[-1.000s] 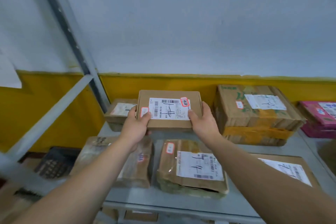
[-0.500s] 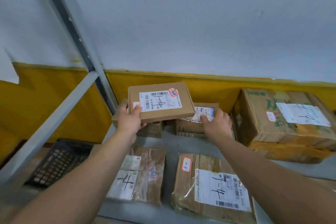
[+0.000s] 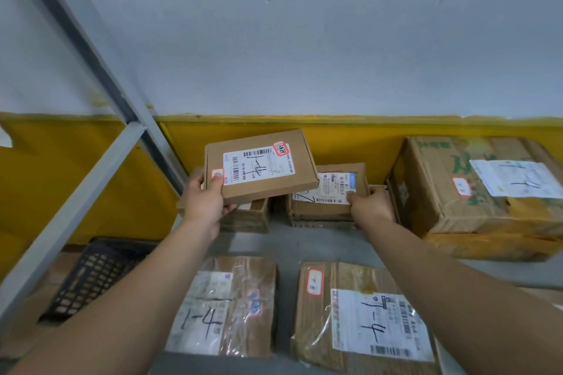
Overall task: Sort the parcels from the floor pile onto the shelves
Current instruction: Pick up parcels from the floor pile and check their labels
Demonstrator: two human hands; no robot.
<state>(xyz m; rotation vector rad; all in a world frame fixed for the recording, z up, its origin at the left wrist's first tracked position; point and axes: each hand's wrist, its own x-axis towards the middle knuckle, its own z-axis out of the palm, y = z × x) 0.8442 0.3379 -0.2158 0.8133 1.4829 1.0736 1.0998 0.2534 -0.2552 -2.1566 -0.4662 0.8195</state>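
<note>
The flat cardboard parcel (image 3: 259, 167) is hanging tilted above the far left of the grey shelf (image 3: 320, 243). The left hand (image 3: 204, 201) is gripping its near left corner, thumb on top. Just to the right, the right hand (image 3: 370, 202) is grasping the near right corner of a small labelled box (image 3: 329, 192) sitting on the shelf. A large carton (image 3: 475, 186) is standing farther right, and the left taped parcel (image 3: 231, 304) and right taped parcel (image 3: 359, 320) are lying nearer.

We are facing a parcel depot: labelled brown cardboard parcels (image 3: 362, 316) are lying on a grey metal shelf (image 3: 286, 240), biggest at two o'clock.
</note>
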